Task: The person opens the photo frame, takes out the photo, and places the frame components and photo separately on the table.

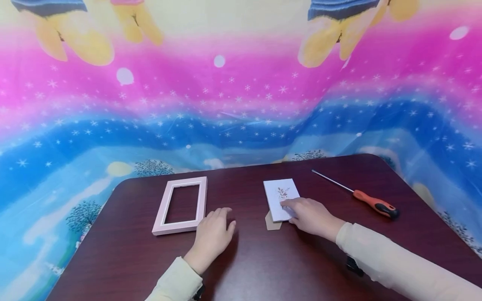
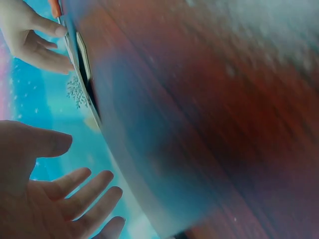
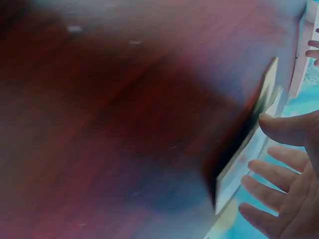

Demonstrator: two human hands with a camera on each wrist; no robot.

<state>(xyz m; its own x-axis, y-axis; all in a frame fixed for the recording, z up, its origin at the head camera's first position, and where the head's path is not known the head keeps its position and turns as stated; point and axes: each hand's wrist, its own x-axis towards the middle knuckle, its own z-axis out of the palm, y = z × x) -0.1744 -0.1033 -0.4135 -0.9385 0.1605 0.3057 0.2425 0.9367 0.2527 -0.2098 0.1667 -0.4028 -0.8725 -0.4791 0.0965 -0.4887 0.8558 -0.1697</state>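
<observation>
A white card printed with a brown leafy sprig lies at the middle right of the table, over a tan board whose corner sticks out below. My right hand is at the card's right side. Its index finger reaches over the face, and in the right wrist view the thumb touches the card's edge while the other fingers stay straight. At left lies an empty pink picture frame with a white inner border. My left hand is by its lower right corner, fingers relaxed and holding nothing; whether it touches the frame, I cannot tell.
A screwdriver with an orange and black handle lies to the right of the card, its shaft pointing back left. The dark brown table has rounded far corners. Behind it hangs a colourful printed cloth.
</observation>
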